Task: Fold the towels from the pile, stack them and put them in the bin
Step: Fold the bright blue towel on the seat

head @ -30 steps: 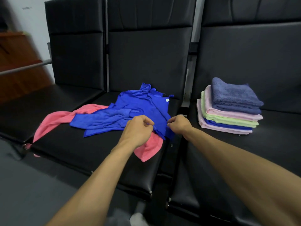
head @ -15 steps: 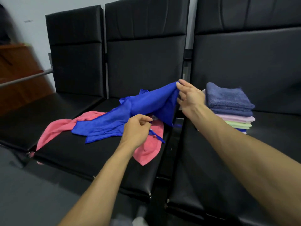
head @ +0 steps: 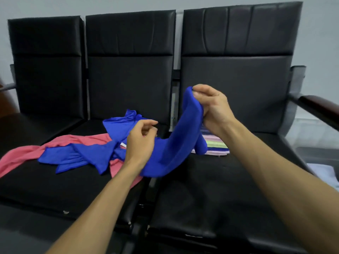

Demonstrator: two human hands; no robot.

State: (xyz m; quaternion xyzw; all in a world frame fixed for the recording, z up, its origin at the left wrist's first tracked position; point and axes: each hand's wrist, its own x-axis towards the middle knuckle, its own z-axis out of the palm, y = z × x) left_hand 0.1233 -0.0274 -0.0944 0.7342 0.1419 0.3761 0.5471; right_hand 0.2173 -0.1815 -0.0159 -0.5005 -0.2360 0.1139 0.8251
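Three black padded seats stand in a row against a pale grey wall (head: 55, 4), joined side by side, with a dark wooden armrest (head: 319, 107) at the far right end.

Over the gap between the middle seat (head: 55, 189) and the right seat (head: 211, 189), the person's right grip (head: 212, 107) is clenched on a blue towel (head: 176, 143). It pinches the top edge between thumb and curled fingers and holds it raised in front of the right backrest. From there the towel hangs in a long fold, and its lower part sags down to the seat edge under the left wrist.

The left grip (head: 142, 142) hovers just left of the hanging cloth with its fingers curled inward. Whether it pinches any of the fabric cannot be told from this view.

More crumpled blue cloth (head: 78, 156) lies spread on the middle seat, a small white tag showing near the left wrist. It rests on top of a pink towel (head: 18, 158) that trails off to the left across the cushion.

On the right seat, partly hidden behind the raised towel and the right wrist, sits a stack of folded towels (head: 216, 145) with pink, green and blue edges showing. The bin cannot be made out.
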